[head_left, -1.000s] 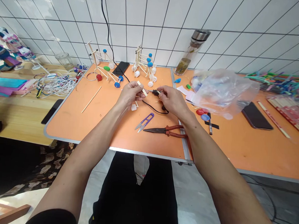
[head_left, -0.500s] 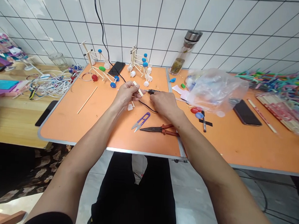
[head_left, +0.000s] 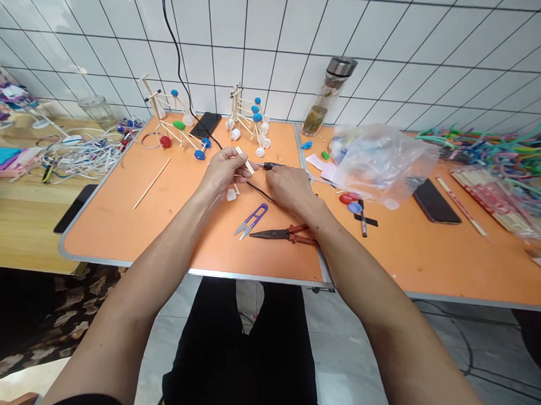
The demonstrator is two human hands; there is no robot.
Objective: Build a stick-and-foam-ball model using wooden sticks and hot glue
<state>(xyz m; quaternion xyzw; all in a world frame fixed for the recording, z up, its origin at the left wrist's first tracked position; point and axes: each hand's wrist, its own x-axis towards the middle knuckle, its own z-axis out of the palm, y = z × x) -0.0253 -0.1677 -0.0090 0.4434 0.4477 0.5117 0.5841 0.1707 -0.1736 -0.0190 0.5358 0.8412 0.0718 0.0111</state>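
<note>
- At the middle of the orange counter [head_left: 249, 260], the left hand [head_left: 217, 174] pinches a few short pale sticks [head_left: 244, 161] side by side between thumb and fingers, their ends poking out at a slant. The exact number is too small to tell.
- Just beside them, the right hand [head_left: 292, 187] curls, knuckles up, over a slim black tool [head_left: 269, 165], its thin metal tip pointing at the sticks. Its fingertips are hidden, and I cannot tell whether the tip touches the wood.
- For a clean result, the pinch seems best kept close to where the tip meets the sticks, firm enough that they cannot roll or spread apart, yet with fingertips out of the tip's line.
- The tool looks easiest to control with small, slow movements, the wrist low near the counter; a hard push could make the tip skid off the narrow wood.
- A black cord [head_left: 261, 192] runs between the hands; slack in it should help avoid a tug.
- Nearer the person lie purple-handled snips [head_left: 253, 218], blades apart, and red-handled pliers [head_left: 273, 233], partly under the right forearm. Elbows held up would avoid nudging them.
- Beyond the hands stand two stick frames [head_left: 156, 107] [head_left: 235, 109] with coloured round pieces.
</note>
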